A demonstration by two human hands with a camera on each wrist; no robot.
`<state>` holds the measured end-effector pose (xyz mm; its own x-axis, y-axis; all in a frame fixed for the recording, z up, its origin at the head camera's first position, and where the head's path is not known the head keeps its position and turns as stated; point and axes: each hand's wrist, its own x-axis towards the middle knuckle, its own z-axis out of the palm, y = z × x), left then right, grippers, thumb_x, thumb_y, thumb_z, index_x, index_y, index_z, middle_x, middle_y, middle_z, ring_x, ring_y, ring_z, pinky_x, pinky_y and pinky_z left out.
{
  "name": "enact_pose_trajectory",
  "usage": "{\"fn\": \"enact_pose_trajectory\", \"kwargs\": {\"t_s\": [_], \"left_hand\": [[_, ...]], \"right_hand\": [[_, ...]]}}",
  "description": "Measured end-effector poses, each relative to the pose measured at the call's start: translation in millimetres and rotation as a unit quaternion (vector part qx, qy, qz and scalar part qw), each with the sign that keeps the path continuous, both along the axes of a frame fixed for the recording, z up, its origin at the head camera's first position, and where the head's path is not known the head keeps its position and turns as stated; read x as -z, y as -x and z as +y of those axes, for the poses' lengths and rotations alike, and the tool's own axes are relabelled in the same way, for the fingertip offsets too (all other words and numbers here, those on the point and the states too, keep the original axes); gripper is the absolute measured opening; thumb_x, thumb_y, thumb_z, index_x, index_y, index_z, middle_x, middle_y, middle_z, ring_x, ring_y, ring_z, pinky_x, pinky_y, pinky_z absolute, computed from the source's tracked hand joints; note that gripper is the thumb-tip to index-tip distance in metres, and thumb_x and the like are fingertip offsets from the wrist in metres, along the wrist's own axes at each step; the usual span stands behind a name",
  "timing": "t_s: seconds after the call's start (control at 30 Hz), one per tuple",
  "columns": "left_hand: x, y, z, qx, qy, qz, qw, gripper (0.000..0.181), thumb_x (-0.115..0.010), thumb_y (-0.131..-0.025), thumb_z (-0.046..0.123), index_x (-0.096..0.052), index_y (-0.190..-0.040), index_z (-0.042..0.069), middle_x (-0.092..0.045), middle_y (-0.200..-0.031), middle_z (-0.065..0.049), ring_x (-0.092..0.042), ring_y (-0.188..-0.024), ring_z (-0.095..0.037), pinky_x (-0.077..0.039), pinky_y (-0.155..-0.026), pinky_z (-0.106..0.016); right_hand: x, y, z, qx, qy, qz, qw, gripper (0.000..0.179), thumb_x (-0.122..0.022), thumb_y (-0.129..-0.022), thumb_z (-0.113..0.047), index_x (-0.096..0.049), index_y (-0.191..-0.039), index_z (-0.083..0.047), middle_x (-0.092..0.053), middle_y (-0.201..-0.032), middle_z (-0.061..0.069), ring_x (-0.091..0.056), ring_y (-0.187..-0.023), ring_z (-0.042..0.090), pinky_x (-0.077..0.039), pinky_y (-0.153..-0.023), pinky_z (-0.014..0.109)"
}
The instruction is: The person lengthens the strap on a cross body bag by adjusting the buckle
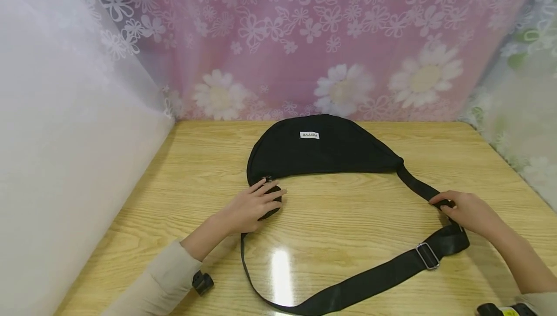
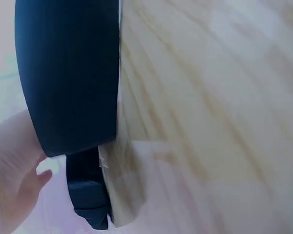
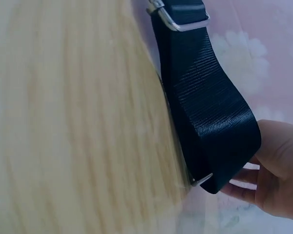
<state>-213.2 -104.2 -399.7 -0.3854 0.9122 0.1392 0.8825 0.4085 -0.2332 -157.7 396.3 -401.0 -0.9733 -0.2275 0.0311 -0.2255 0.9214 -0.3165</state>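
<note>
A black half-moon sling bag (image 1: 344, 146) lies flat, its curved side away from me and its small white label (image 1: 309, 135) upside down. My left hand (image 1: 248, 207) rests with spread fingers over a folded black part of the strap at the bag's left corner; its thumb is mostly hidden in the head view. Thumb and fingers of my right hand (image 1: 467, 212) pinch the strap (image 1: 417, 184) below the bag's right corner. From there the strap loops toward me through a metal slide buckle (image 1: 428, 256). The right wrist view shows the wide webbing (image 3: 210, 102) bent beside that hand.
Everything lies on a light wood-grain table (image 1: 204, 151). A pink flowered curtain (image 1: 270, 64) hangs behind its far edge, with a white sheet (image 1: 65, 112) along the left and a pale flowered one along the right. Light glares off the tabletop near the front.
</note>
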Motion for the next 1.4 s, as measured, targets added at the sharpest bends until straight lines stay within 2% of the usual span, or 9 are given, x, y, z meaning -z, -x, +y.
{"fn": "enact_pose_trajectory", "kwargs": {"t_s": [0.1,0.23,0.43,0.6,0.9,1.07,1.17,1.27,1.4], "left_hand": [[2.2,2.7,2.9,-0.016,-0.022,0.007,0.9996,0.042,-0.070,-0.082,0.030,-0.060,-0.119,0.012,-0.052,-0.126,-0.005,-0.039,-0.123,-0.026,-0.023,-0.104,-0.043],[2.2,3.0,3.9,-0.025,-0.035,0.032,0.9986,0.028,-0.071,-0.082,0.028,-0.067,-0.105,0.012,-0.059,-0.112,-0.003,-0.047,-0.114,-0.023,-0.030,-0.101,-0.039],[6.2,-1.6,-5.3,-0.033,-0.010,0.034,0.9988,0.023,-0.068,-0.084,0.029,-0.065,-0.101,0.013,-0.060,-0.108,-0.002,-0.051,-0.109,-0.020,-0.041,-0.088,-0.029],[10.7,-8.7,-22.4,-0.068,0.009,0.031,0.9972,0.029,-0.066,-0.085,0.034,-0.066,-0.104,0.013,-0.060,-0.105,-0.001,-0.053,-0.100,-0.019,-0.042,-0.081,-0.031],[2.0,-32.2,-59.2,-0.134,0.022,-0.085,0.9871,0.048,-0.064,-0.086,0.034,-0.057,-0.123,0.004,-0.050,-0.129,-0.013,-0.041,-0.123,-0.029,-0.027,-0.101,-0.049],[-10.2,-65.8,-45.5,-0.072,-0.024,-0.154,0.9851,0.046,-0.059,-0.088,0.038,-0.060,-0.121,0.006,-0.052,-0.128,-0.011,-0.039,-0.125,-0.030,-0.021,-0.103,-0.050],[-14.0,-88.6,-29.5,-0.006,-0.044,-0.225,0.9734,0.044,-0.055,-0.090,0.043,-0.063,-0.118,0.010,-0.057,-0.119,-0.001,-0.049,-0.114,-0.016,-0.033,-0.099,-0.036],[-13.3,-106.1,-17.1,0.044,-0.043,-0.286,0.9562,0.038,-0.056,-0.088,0.044,-0.066,-0.110,0.015,-0.059,-0.104,0.011,-0.051,-0.092,0.002,-0.039,-0.083,-0.014],[-10.7,-120.7,-10.8,0.065,-0.048,-0.382,0.9208,0.026,-0.057,-0.091,0.034,-0.067,-0.108,0.016,-0.057,-0.093,0.017,-0.047,-0.080,0.011,-0.036,-0.070,-0.004]], "right_hand": [[0.6,-1.0,6,-0.008,0.006,0.011,0.9999,0.020,-0.057,-0.086,0.002,-0.064,-0.104,0.002,-0.057,-0.101,0.031,-0.032,-0.045,0.010,-0.030,-0.042,0.026],[2.3,-1.2,11,-0.010,0.015,0.010,0.9998,0.019,-0.057,-0.087,0.001,-0.064,-0.104,0.002,-0.054,-0.106,0.034,-0.039,-0.049,0.011,-0.031,-0.041,0.026],[3.7,-0.6,14,-0.008,0.025,0.002,0.9997,0.020,-0.057,-0.086,0.002,-0.064,-0.105,0.002,-0.051,-0.110,0.035,-0.058,-0.078,0.041,-0.034,-0.045,0.028],[4.7,-3.3,14,-0.018,0.034,0.005,0.9992,0.017,-0.058,-0.087,0.000,-0.064,-0.104,0.002,-0.054,-0.108,0.033,-0.059,-0.077,0.041,-0.043,-0.052,0.034],[1.4,-9.9,14,-0.058,0.031,0.063,0.9959,0.015,-0.063,-0.086,-0.003,-0.065,-0.100,0.000,-0.052,-0.109,0.028,-0.054,-0.087,0.043,-0.047,-0.064,0.045],[-9.3,-25.8,-14,-0.104,0.029,0.152,0.9824,0.024,-0.073,-0.075,-0.004,-0.067,-0.098,-0.006,-0.049,-0.118,0.022,-0.042,-0.102,0.047,-0.035,-0.076,0.058],[-14.3,-39.8,-38,-0.147,0.040,0.150,0.9768,0.032,-0.078,-0.072,-0.014,-0.067,-0.103,-0.017,-0.051,-0.121,0.009,-0.042,-0.111,0.035,-0.033,-0.081,0.053],[-14.2,-52.5,-54,-0.200,0.032,0.086,0.9755,0.036,-0.077,-0.074,-0.029,-0.065,-0.107,-0.026,-0.054,-0.118,-0.004,-0.046,-0.108,0.020,-0.038,-0.079,0.044],[-7.6,-61.9,-59,-0.260,0.044,-0.013,0.9644,0.027,-0.071,-0.079,-0.035,-0.065,-0.104,-0.028,-0.057,-0.104,-0.013,-0.053,-0.093,0.010,-0.045,-0.070,0.034]]}}
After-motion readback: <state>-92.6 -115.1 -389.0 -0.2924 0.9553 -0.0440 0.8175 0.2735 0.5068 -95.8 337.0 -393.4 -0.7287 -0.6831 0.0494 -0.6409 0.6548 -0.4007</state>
